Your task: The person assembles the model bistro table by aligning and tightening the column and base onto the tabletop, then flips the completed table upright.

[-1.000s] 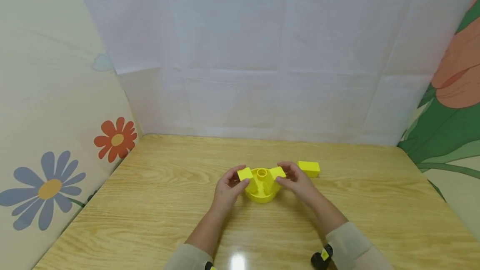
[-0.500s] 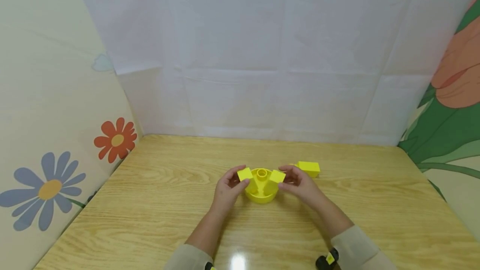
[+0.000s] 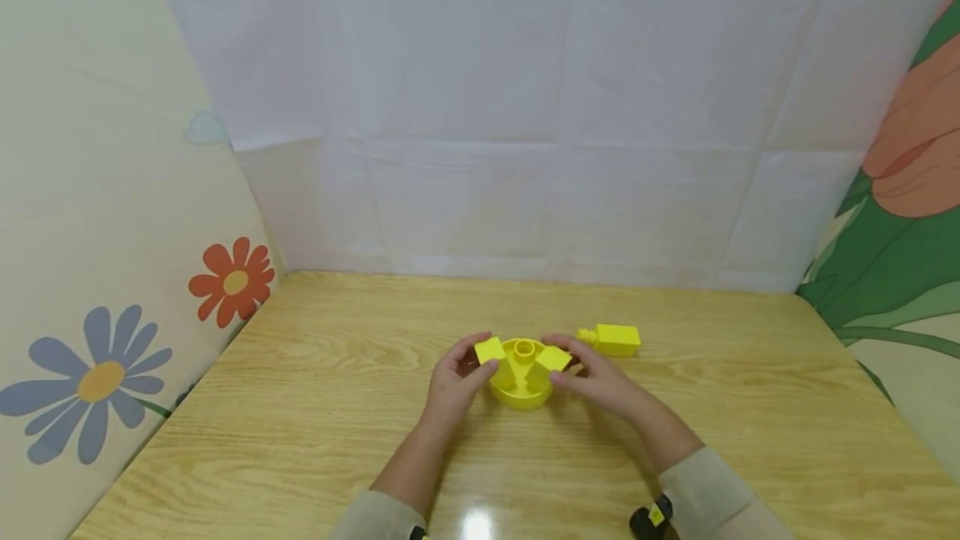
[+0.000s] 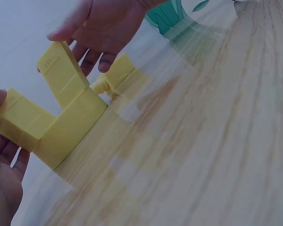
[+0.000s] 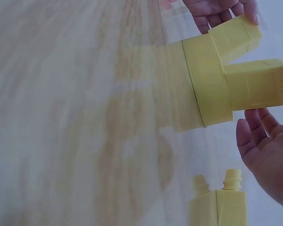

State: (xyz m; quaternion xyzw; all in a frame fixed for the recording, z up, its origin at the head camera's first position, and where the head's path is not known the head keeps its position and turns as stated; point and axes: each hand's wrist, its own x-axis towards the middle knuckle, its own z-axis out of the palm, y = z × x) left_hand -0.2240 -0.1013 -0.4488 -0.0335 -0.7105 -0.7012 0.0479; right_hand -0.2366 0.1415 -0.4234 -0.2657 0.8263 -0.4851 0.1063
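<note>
A round yellow plastic base (image 3: 522, 399) with a raised central ring stands on the table. Two yellow rectangular blocks rise from it, leaning outward. My left hand (image 3: 450, 382) pinches the left block (image 3: 491, 349) near its upper end, thumb in front. The right block (image 3: 555, 358) is pinched near its top between the thumb and fingers of my right hand (image 3: 606, 383). In the right wrist view, the lower ends of both blocks (image 5: 257, 84) sit inside the base's wall (image 5: 205, 80), where I cannot see them.
A third yellow block (image 3: 618, 340) with a threaded end lies on the wooden table (image 3: 337, 373), just beyond my right hand. A white cloth (image 3: 480, 107) hangs behind the table. Flower-printed panels (image 3: 97, 190) flank it.
My right hand has shifted its hold on the right block, and that block has turned a little. The loose block's threaded end has come into view. The left hand holds still.
</note>
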